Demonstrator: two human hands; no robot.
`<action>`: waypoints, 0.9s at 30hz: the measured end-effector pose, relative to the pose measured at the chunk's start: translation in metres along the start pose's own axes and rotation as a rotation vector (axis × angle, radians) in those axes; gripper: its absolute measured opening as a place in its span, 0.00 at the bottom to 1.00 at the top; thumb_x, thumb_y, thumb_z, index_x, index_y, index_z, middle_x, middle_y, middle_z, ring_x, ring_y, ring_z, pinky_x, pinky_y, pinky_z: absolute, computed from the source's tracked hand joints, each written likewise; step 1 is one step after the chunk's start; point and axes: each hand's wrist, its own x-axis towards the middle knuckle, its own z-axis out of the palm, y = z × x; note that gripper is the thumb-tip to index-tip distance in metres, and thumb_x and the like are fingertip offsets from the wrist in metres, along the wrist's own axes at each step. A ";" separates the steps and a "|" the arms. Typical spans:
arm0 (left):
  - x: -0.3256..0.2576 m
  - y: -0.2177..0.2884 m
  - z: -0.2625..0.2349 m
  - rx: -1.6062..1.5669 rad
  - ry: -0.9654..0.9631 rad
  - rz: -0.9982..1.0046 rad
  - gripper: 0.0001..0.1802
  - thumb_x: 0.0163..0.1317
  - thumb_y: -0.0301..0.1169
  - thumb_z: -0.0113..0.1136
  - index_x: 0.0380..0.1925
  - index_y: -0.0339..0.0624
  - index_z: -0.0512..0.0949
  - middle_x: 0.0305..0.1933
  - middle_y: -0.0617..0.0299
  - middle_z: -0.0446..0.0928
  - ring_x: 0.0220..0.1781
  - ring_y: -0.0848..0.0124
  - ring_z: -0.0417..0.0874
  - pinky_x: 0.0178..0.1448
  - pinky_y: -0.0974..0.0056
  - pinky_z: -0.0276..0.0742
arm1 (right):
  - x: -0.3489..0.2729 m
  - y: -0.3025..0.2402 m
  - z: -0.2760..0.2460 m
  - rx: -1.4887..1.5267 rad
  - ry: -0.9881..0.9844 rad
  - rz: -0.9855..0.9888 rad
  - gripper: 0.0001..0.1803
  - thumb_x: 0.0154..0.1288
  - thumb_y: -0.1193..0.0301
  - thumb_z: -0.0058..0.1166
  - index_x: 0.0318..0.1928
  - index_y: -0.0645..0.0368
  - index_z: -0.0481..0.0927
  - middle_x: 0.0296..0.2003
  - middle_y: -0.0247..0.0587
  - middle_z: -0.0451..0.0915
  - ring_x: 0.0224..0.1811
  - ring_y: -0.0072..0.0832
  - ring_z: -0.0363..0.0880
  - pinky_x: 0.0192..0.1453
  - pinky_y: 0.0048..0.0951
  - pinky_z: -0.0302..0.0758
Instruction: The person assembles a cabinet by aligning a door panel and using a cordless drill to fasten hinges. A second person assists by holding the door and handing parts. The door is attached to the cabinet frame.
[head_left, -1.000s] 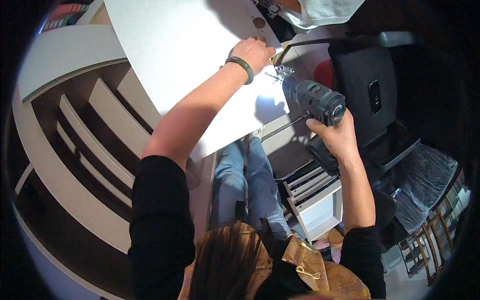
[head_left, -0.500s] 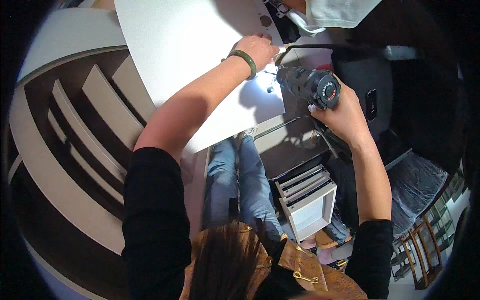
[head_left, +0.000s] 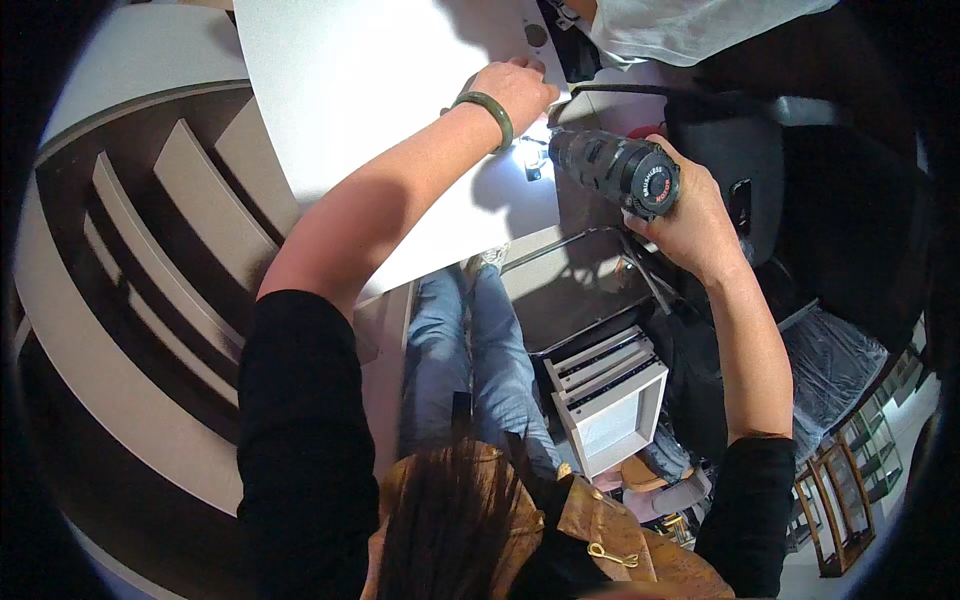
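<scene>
Your left hand point(head_left: 520, 88) rests palm-down, fingers spread, on the far right edge of a large white panel point(head_left: 370, 90), pressing it flat; it grips nothing. A green bangle point(head_left: 487, 112) sits on that wrist.

Your right hand point(head_left: 690, 215) is wrapped tight around the grip of a dark cordless drill point(head_left: 612, 170), which lies roughly level, its rear cap toward you and its nose pointing left at the panel's right edge. A small work light on the drill glows where the tip point(head_left: 530, 160) meets the panel, just near of your left hand. The bit itself is too washed out by the glare to make out.

A round hole point(head_left: 535, 35) shows in the panel far of your left hand. Another person's pale sleeve point(head_left: 690, 25) enters at the far right edge.

Below the panel: your legs in blue jeans point(head_left: 470, 350), and to their right a small white open-fronted box unit point(head_left: 610, 405) on the floor. Long white slats point(head_left: 190, 200) lie in a row at the left.
</scene>
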 end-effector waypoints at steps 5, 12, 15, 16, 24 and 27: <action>0.001 -0.002 -0.001 0.026 -0.050 0.013 0.12 0.61 0.32 0.58 0.45 0.50 0.82 0.53 0.55 0.78 0.59 0.60 0.77 0.60 0.60 0.76 | 0.006 0.003 -0.004 0.040 -0.030 -0.009 0.19 0.44 0.74 0.63 0.41 0.59 0.76 0.35 0.53 0.83 0.43 0.52 0.81 0.48 0.44 0.77; -0.002 -0.002 -0.005 0.015 -0.060 -0.006 0.13 0.61 0.32 0.58 0.47 0.53 0.80 0.55 0.56 0.75 0.62 0.60 0.74 0.61 0.59 0.76 | -0.037 0.010 -0.003 0.068 0.009 -0.043 0.19 0.45 0.79 0.62 0.40 0.57 0.73 0.33 0.57 0.80 0.41 0.56 0.80 0.44 0.44 0.76; -0.006 -0.002 -0.005 -0.046 -0.072 -0.006 0.20 0.55 0.42 0.67 0.47 0.51 0.80 0.55 0.56 0.75 0.63 0.59 0.73 0.63 0.57 0.74 | -0.072 0.017 0.007 0.260 0.047 0.117 0.20 0.45 0.78 0.66 0.40 0.59 0.73 0.32 0.55 0.82 0.40 0.49 0.84 0.43 0.37 0.78; -0.006 -0.002 -0.006 -0.061 -0.083 -0.002 0.22 0.53 0.45 0.69 0.47 0.51 0.80 0.55 0.56 0.75 0.63 0.58 0.72 0.63 0.56 0.74 | -0.077 0.021 0.014 0.336 0.070 0.145 0.20 0.45 0.77 0.66 0.40 0.60 0.73 0.33 0.52 0.83 0.40 0.45 0.85 0.44 0.35 0.78; -0.008 0.004 -0.009 -0.030 -0.105 0.030 0.33 0.44 0.49 0.75 0.50 0.49 0.78 0.53 0.52 0.75 0.61 0.55 0.73 0.62 0.55 0.74 | -0.094 0.035 0.051 0.483 0.101 0.216 0.17 0.47 0.77 0.63 0.40 0.62 0.76 0.34 0.44 0.83 0.37 0.33 0.83 0.48 0.31 0.77; -0.009 0.007 -0.007 -0.036 -0.081 0.001 0.33 0.44 0.49 0.75 0.51 0.50 0.77 0.52 0.52 0.76 0.58 0.55 0.74 0.61 0.55 0.75 | -0.095 0.035 0.052 0.457 0.120 0.247 0.17 0.48 0.76 0.62 0.41 0.62 0.76 0.34 0.45 0.83 0.38 0.35 0.83 0.48 0.33 0.77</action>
